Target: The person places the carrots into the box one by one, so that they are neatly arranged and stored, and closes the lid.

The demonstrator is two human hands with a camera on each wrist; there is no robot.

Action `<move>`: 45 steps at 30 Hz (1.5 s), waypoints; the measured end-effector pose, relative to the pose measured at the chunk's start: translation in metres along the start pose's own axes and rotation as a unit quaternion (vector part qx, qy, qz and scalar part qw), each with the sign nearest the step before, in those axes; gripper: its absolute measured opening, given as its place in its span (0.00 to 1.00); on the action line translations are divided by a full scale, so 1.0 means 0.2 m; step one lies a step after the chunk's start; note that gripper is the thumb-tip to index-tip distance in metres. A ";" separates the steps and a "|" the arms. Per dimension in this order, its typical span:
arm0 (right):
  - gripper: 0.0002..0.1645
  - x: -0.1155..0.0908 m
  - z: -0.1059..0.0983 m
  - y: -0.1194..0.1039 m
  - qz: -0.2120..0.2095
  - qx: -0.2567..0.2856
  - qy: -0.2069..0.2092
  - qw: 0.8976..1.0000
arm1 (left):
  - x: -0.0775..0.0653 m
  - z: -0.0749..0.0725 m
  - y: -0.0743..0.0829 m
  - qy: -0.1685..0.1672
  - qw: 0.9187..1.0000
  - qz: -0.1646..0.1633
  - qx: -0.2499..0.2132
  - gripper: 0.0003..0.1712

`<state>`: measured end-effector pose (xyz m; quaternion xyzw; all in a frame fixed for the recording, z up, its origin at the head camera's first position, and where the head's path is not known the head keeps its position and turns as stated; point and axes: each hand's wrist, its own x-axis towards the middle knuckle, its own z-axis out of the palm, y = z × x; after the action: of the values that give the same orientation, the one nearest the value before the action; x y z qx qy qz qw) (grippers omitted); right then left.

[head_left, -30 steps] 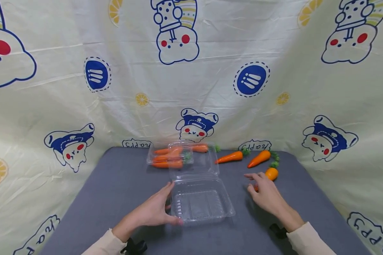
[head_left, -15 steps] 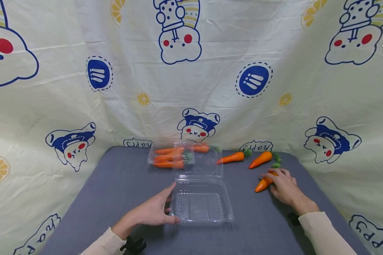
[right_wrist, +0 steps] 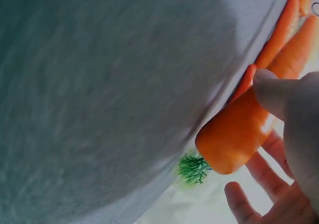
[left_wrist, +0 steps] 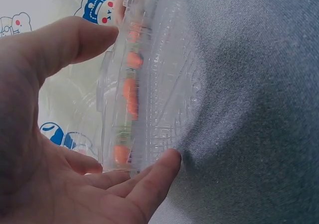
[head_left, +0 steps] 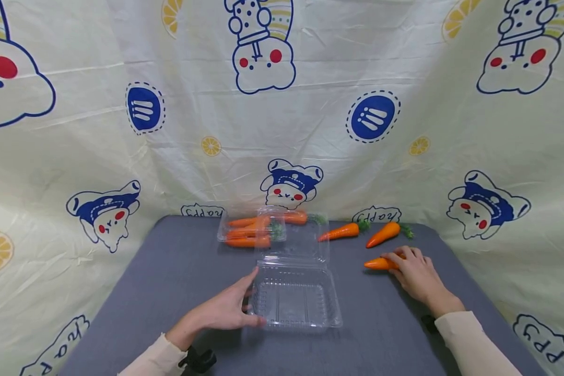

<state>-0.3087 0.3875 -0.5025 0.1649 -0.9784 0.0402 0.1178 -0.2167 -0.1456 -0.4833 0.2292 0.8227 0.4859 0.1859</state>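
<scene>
In the head view, my right hand (head_left: 418,274) pinches a carrot (head_left: 378,263) near its thick end, the tip pointing left. The right wrist view shows the thumb laid across that orange carrot (right_wrist: 239,129), and a green tuft (right_wrist: 193,168) beside the thick end. My left hand (head_left: 223,308) holds the left side of a clear plastic container (head_left: 293,300), whose hinged lid (head_left: 301,243) lies folded back. From the left wrist view, the thumb touches the rim and a fingertip (left_wrist: 169,159) reaches the lower wall. No carrot lies in this container.
A second clear container (head_left: 222,230) with several carrots stands at the back left, partly behind the raised lid. Another carrot (head_left: 295,218) shows through the lid. Two loose carrots, a left one (head_left: 340,232) and a right one (head_left: 383,235), lie at the back right. A patterned curtain (head_left: 282,136) backs the grey table.
My right hand has moved right to the nearest carrot and taken hold of it. The carrot has turned, its tip now pointing left. My left hand stays at the container, which has shifted slightly.
</scene>
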 end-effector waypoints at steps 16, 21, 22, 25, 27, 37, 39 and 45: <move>0.33 0.06 -0.22 -0.39 -0.061 0.029 0.108 0.992 | 0.02 0.03 0.00 0.042 0.996 -0.002 0.077 0.80; 0.32 0.09 -0.33 -0.53 -0.059 0.094 0.115 0.987 | 0.02 0.04 0.01 0.055 0.994 0.001 0.098 0.80; 0.31 0.10 -0.35 -0.56 -0.060 0.114 0.115 0.985 | 0.02 0.04 0.01 0.056 0.993 0.000 0.099 0.80; 0.30 0.12 -0.40 -0.65 -0.070 0.171 0.116 0.976 | 0.02 0.05 0.01 0.059 0.993 -0.002 0.102 0.80; 0.29 0.14 -0.42 -0.70 -0.078 0.203 0.112 0.970 | 0.02 0.05 0.02 0.061 0.993 -0.004 0.102 0.80; 0.31 0.22 -0.47 -0.95 -0.100 0.298 0.050 0.948 | 0.02 0.08 0.04 0.071 0.992 -0.010 0.102 0.81; 0.31 0.24 -0.46 -0.99 -0.108 0.305 0.028 0.946 | 0.02 0.08 0.04 0.073 0.992 -0.010 0.102 0.81; 0.28 0.30 -0.36 -1.05 -0.133 0.285 -0.046 0.948 | 0.02 0.09 0.05 0.077 0.992 -0.016 0.096 0.81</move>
<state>-0.2789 0.1783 -0.4096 0.3222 -0.8996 0.2938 0.0248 -0.2082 -0.1269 -0.4820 0.1947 0.8808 0.4181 0.1068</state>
